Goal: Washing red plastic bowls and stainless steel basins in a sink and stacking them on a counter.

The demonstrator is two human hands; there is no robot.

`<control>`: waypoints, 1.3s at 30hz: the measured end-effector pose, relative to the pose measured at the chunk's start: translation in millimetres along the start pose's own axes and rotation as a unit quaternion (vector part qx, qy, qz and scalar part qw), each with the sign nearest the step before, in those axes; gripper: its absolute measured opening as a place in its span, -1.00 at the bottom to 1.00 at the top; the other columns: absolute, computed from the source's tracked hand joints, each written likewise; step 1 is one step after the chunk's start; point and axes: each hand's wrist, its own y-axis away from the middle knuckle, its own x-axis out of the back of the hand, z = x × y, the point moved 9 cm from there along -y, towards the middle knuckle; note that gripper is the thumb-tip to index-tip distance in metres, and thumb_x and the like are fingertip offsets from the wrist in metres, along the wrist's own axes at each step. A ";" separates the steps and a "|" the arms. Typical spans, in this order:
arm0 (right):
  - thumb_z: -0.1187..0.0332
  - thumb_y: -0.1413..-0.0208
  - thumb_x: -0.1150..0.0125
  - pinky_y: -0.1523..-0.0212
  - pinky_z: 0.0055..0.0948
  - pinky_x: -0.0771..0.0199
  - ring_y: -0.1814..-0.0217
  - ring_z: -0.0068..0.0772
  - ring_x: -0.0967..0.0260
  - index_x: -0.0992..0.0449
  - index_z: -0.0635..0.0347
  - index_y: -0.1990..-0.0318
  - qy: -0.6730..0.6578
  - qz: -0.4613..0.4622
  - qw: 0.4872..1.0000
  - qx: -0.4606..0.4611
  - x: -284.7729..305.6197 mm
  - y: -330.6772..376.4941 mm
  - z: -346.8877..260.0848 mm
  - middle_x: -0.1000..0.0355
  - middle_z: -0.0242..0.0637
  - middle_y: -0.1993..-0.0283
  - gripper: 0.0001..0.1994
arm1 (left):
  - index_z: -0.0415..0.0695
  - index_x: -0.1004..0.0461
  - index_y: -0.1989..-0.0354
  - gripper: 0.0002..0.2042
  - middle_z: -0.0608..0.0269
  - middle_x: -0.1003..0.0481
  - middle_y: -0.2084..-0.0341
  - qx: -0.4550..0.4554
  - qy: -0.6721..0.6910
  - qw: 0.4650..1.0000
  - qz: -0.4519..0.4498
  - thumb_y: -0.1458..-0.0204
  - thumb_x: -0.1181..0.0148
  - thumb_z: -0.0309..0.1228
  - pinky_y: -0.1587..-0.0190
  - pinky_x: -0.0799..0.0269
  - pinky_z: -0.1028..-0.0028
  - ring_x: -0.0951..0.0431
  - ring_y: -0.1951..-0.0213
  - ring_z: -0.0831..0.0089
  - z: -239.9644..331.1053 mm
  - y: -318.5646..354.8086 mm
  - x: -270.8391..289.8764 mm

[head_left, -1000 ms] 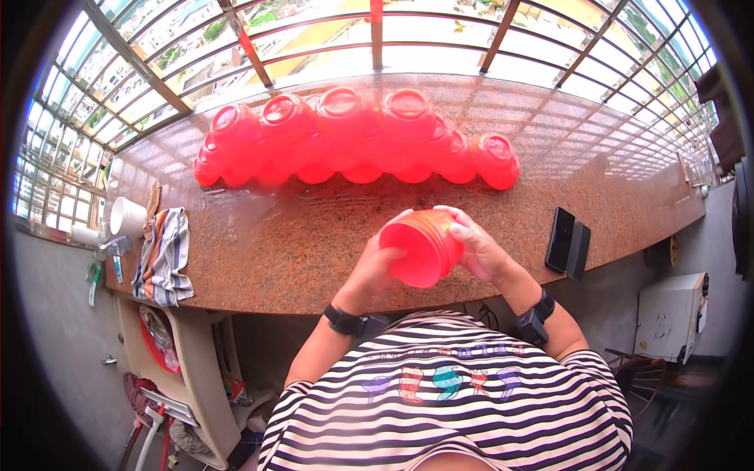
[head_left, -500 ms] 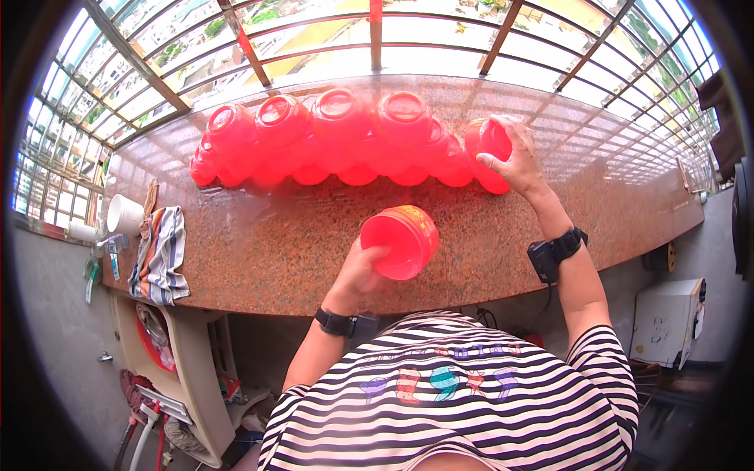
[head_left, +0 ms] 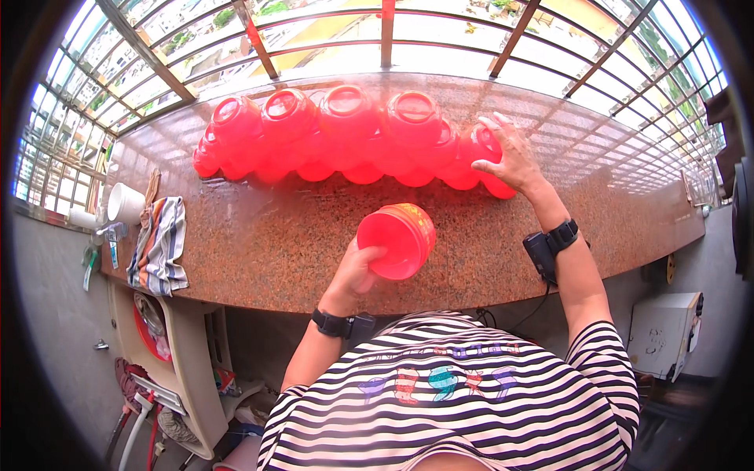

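Note:
My left hand (head_left: 355, 276) grips a red plastic tub (head_left: 404, 239) by its rim, thumb inside, above the front of the counter. The tub is tilted with its open mouth toward me, and a yellow pattern runs around its outside. At the right end of a stack of red tubs (head_left: 345, 129), my right hand (head_left: 510, 155) is open, fingers spread, beside the end tub (head_left: 485, 144). Whether its fingertips touch that tub I cannot tell. The stacked tubs stand bottom up in layers, and glare blurs the lower ones together.
The stack rests on a brown speckled stone counter (head_left: 259, 251) below a barred window (head_left: 330, 39). A striped cloth (head_left: 159, 247) hangs over the counter's left edge near a white cup (head_left: 126, 204). Below right stands a white box (head_left: 664, 337).
My right hand has loosened from the tub it held, which now sits bottom up at the stack's right end. The left hand keeps its tub, barely shifted.

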 end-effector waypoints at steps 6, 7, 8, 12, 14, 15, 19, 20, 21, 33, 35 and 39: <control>-0.03 0.13 -0.39 -0.29 -0.12 -0.14 -0.32 -0.04 -0.10 -0.21 -0.01 -0.28 -0.168 0.037 0.984 0.034 27.3 36.7 -52.1 -0.16 -0.11 -0.29 -0.20 | -0.25 -0.31 -0.11 -0.55 0.14 -0.45 0.02 0.018 0.013 0.999 -0.027 0.04 -0.01 -0.68 -0.09 -0.39 0.34 -0.46 -0.02 0.34 -1.3 1.9 -8.0; -0.02 0.13 -0.40 -0.29 -0.14 -0.14 -0.32 -0.07 -0.11 -0.19 0.01 -0.30 -0.241 -0.005 0.969 0.050 19.8 47.8 -71.1 -0.15 -0.11 -0.31 -0.18 | -0.25 -0.31 -0.11 -0.55 0.14 -0.45 0.02 0.017 0.012 0.999 -0.026 0.04 -0.01 -0.68 -0.09 -0.39 0.34 -0.46 -0.02 0.34 -0.6 1.5 -10.0; -0.03 0.13 -0.40 -0.29 -0.18 -0.13 -0.33 -0.11 -0.10 -0.14 0.04 -0.32 -0.374 -0.095 0.922 -0.016 -2.5 60.3 -82.6 -0.13 -0.10 -0.32 -0.14 | -0.25 -0.30 -0.12 -0.54 0.14 -0.45 0.01 0.025 -0.003 0.999 -0.039 0.05 -0.01 -0.68 -0.09 -0.39 0.34 -0.46 -0.02 0.35 -1.7 1.2 -14.8; -0.11 0.21 -0.45 -0.36 -0.27 -0.04 -0.39 -0.30 -0.01 0.12 0.09 -0.41 -0.675 -0.320 0.655 -0.111 -52.8 103.8 -134.9 -0.04 -0.13 -0.36 0.10 | -0.25 -0.25 -0.17 -0.50 0.13 -0.42 -0.03 0.060 -0.082 0.992 -0.071 0.04 0.02 -0.67 -0.11 -0.36 0.36 -0.44 -0.05 0.37 -5.2 0.3 -32.6; -0.06 0.22 -0.48 -0.36 -0.28 -0.05 -0.38 -0.31 -0.03 0.11 0.09 -0.40 -0.692 -0.310 0.640 -0.125 -57.5 106.7 -135.7 -0.05 -0.15 -0.35 0.09 | -0.25 -0.22 -0.20 -0.47 0.12 -0.41 -0.05 0.056 -0.081 0.992 -0.075 0.04 0.02 -0.67 -0.13 -0.34 0.37 -0.43 -0.06 0.37 -4.8 -0.2 -36.6; -0.02 0.24 -0.51 -0.35 -0.29 -0.06 -0.36 -0.31 -0.05 0.09 0.09 -0.40 -0.707 -0.299 0.625 -0.140 -59.5 107.8 -135.1 -0.06 -0.16 -0.34 0.09 | -0.25 -0.19 -0.24 -0.45 0.10 -0.39 -0.08 0.052 -0.079 0.992 -0.078 0.03 0.03 -0.66 -0.15 -0.33 0.37 -0.42 -0.08 0.37 -4.0 0.0 -39.0; 0.11 0.26 -0.55 -0.33 -0.30 -0.11 -0.33 -0.33 -0.10 0.03 0.11 -0.36 -0.712 -0.283 0.627 -0.141 -58.9 109.9 -138.1 -0.12 -0.20 -0.28 0.05 | -0.26 -0.13 -0.28 -0.41 0.09 -0.38 -0.10 0.042 -0.063 0.993 -0.094 0.03 0.05 -0.67 -0.17 -0.30 0.37 -0.40 -0.11 0.36 -1.2 2.1 -47.1; 0.15 0.27 -0.56 -0.31 -0.31 -0.14 -0.31 -0.34 -0.12 0.01 0.11 -0.33 -0.712 -0.265 0.634 -0.146 -58.4 108.4 -136.3 -0.14 -0.21 -0.25 0.02 | -0.26 -0.12 -0.29 -0.41 0.08 -0.37 -0.11 0.042 -0.065 0.994 -0.082 0.02 0.06 -0.67 -0.18 -0.29 0.36 -0.40 -0.12 0.36 -3.1 1.5 -42.2; 0.20 0.27 -0.57 -0.30 -0.31 -0.16 -0.29 -0.35 -0.14 -0.02 0.12 -0.31 -0.712 -0.248 0.640 -0.150 -57.7 106.9 -134.1 -0.16 -0.21 -0.22 -0.01 | -0.26 -0.11 -0.30 -0.40 0.08 -0.36 -0.12 0.041 -0.067 0.994 -0.070 0.02 0.06 -0.67 -0.19 -0.29 0.36 -0.39 -0.12 0.36 -4.0 1.4 -38.5; 0.24 0.27 -0.57 -0.24 -0.33 -0.23 -0.24 -0.38 -0.16 -0.08 0.08 -0.29 -0.616 -0.155 0.764 -0.112 -0.5 74.0 -117.1 -0.18 -0.21 -0.19 -0.06 | -0.29 -0.31 -0.09 -0.60 0.12 -0.45 0.03 0.019 -0.023 0.999 -0.028 -0.02 0.00 -0.65 -0.06 -0.41 0.34 -0.48 0.00 0.34 -5.1 -3.2 -22.9; 0.18 0.29 -0.57 -0.26 -0.27 -0.22 -0.27 -0.30 -0.15 -0.12 0.08 -0.28 -0.535 -0.096 0.837 -0.062 23.9 53.4 -100.5 -0.19 -0.16 -0.20 -0.06 | -0.28 -0.32 -0.09 -0.61 0.12 -0.45 0.03 0.019 -0.021 0.999 -0.030 -0.02 -0.01 -0.64 -0.06 -0.42 0.33 -0.48 0.01 0.34 -5.9 -3.7 -12.4; 0.05 0.27 -0.51 -0.29 -0.15 -0.16 -0.28 -0.15 -0.12 -0.22 0.02 -0.24 -0.285 -0.019 0.958 0.000 65.7 12.9 -73.2 -0.19 -0.14 -0.21 -0.14 | -0.26 -0.34 -0.08 -0.61 0.14 -0.45 0.04 0.014 0.001 1.000 -0.026 -0.02 -0.01 -0.64 -0.05 -0.43 0.32 -0.48 0.01 0.34 -4.4 -2.2 -5.0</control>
